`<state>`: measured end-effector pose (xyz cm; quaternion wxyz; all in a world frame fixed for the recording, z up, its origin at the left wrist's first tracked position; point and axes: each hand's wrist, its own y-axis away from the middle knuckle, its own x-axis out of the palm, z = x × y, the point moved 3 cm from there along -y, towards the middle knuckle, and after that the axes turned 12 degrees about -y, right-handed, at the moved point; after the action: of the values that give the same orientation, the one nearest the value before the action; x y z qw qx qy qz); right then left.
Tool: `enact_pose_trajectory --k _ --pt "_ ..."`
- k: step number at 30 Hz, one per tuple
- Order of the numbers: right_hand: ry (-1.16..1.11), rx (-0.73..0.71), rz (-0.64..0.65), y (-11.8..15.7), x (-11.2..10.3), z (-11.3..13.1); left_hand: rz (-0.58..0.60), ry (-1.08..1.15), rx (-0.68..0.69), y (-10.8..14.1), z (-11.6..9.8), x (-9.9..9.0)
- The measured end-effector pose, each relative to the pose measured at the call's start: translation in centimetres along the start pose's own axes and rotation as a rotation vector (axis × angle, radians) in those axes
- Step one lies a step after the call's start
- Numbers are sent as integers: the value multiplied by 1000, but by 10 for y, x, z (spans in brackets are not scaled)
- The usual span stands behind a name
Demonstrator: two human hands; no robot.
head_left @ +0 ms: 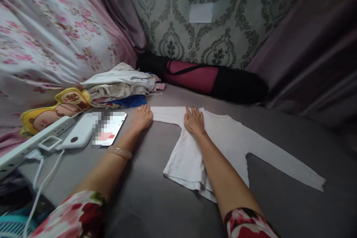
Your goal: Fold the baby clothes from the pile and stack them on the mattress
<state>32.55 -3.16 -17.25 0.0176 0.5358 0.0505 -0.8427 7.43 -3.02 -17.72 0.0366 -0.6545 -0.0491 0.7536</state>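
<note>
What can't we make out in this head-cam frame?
All in the head view:
Sleeve end of the white long-sleeved shirt: covered by the left hand.
Part of its hem: behind the right forearm.
Phone screen content: mostly pixelated.
Near end of the power strip: cut off by left edge.
Teal slotted item: cut off at bottom-left corner.

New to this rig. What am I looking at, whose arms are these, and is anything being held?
There's no machine: these are a person's bare arms, seen by one head-worn camera looking forward and down. On the grey surface lies a white long-sleeved top, spread out. The left hand lies at one sleeve's end, the right hand near that sleeve's shoulder. Both are palm down, gripping nothing. To the left are a partly pixelated phone-like screen, a white power strip and a heap of cloth; a black-and-red bag lies along the wall.
</note>
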Motion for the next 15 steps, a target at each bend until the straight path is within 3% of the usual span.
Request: enact_pose_trajectory --k 5,8,11,15 --pt "-31 28 -7 0 0 0 -88 71 -104 0 9 -2" --pt "-44 42 -25 0 2 -1 -220 113 -131 6 6 -8" --pt "-68 38 -24 0 3 -1 -319 136 4 11 -3 -16" --pt "-148 13 38 -2 -4 -5 -179 145 213 10 -10 -13"
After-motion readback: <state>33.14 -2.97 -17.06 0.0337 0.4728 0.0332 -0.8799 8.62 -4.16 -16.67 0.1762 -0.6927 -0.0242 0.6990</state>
